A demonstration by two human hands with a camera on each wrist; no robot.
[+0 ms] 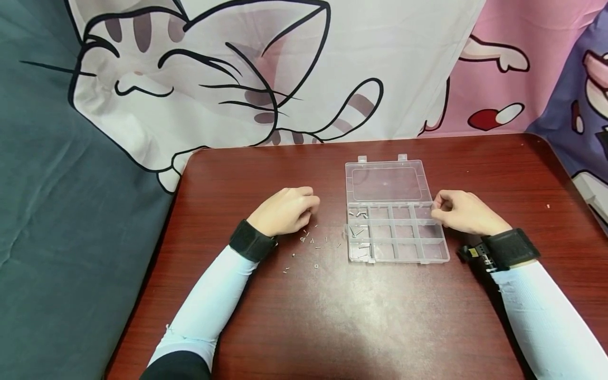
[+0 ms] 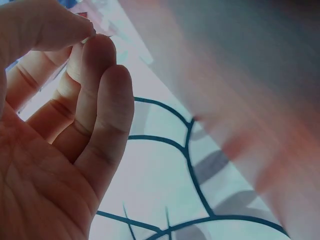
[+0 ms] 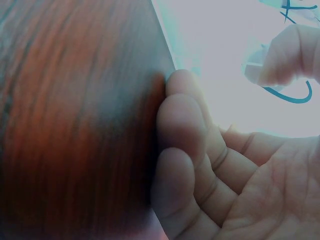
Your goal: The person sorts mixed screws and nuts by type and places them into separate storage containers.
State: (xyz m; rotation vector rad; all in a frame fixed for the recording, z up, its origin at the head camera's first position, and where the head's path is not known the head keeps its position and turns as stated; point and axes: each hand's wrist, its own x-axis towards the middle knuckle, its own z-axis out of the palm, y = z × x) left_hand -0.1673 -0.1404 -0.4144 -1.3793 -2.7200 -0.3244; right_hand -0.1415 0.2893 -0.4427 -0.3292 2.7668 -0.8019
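The clear compartment box [image 1: 393, 232] lies with its lid [image 1: 387, 182] laid back on the table; small metal screws [image 1: 361, 215] sit in its left column. My right hand [image 1: 467, 212] is at the box's right edge with bent fingers, its thumb apart from the fingertips in the right wrist view. Left of the box, my left hand [image 1: 287, 210] is above the table near loose screws and nuts [image 1: 312, 241]. In the left wrist view the left hand's thumb and fingertips [image 2: 98, 50] meet, pinching a tiny pale thing [image 2: 92, 36] that I cannot identify.
The brown table [image 1: 380, 316] reaches back to a white cat-print cloth [image 1: 190, 105]. Pink cloth [image 1: 513, 79] hangs at the back right, and a green surface [image 1: 71, 237] lies left of the table. A tiny piece [image 1: 548, 206] sits at the far right.
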